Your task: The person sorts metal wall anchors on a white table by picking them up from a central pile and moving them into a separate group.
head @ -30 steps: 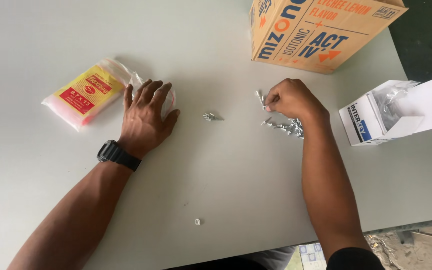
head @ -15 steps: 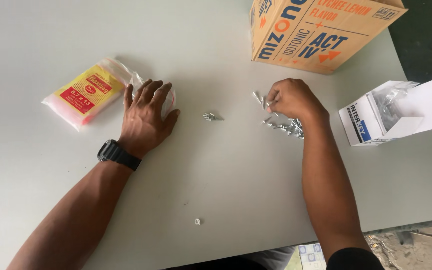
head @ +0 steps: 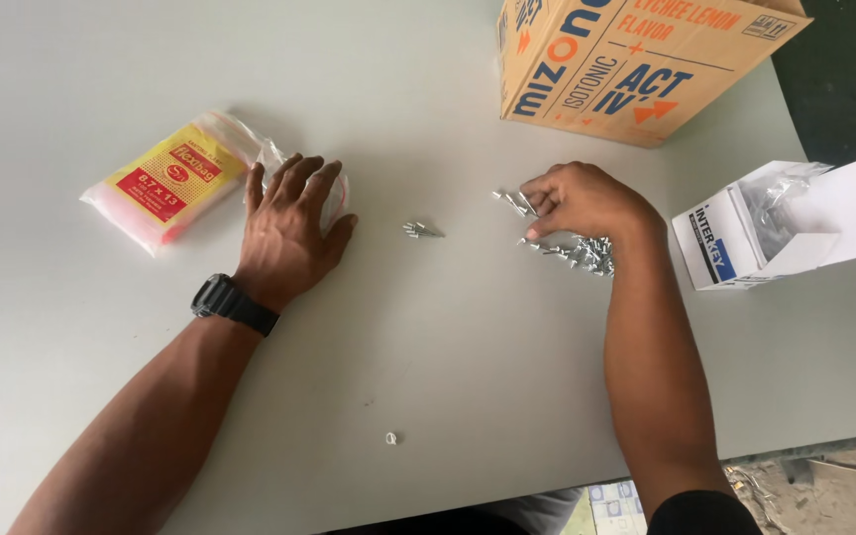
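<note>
The big pale grey tabletop looks the same as it did a second ago, and nothing on it has moved. The orange cardboard box at the far edge stays put, and so does the small white carton with its flap open on the right. The pack of little plastic bags with a yellow and red label also lies where it was.

The left hand stays flat, palm down, fingers spread, on a clear plastic bag just beside that pack. It holds nothing; it only presses the bag to the tabletop. A black watch sits on that wrist.

The right hand has shifted only a tiny bit. Its fingers are curled down into the pile of small silver screws, and its grip seems to pinch at a few screws at the fingertips, though I cannot tell if any are truly held. So the picking looks only just begun.

A few loose screws lie alone between the two hands. One tiny white bit lies near the front edge.

Past the tabletop's right edge there is dark floor, and rough ground shows at the bottom right corner.
</note>
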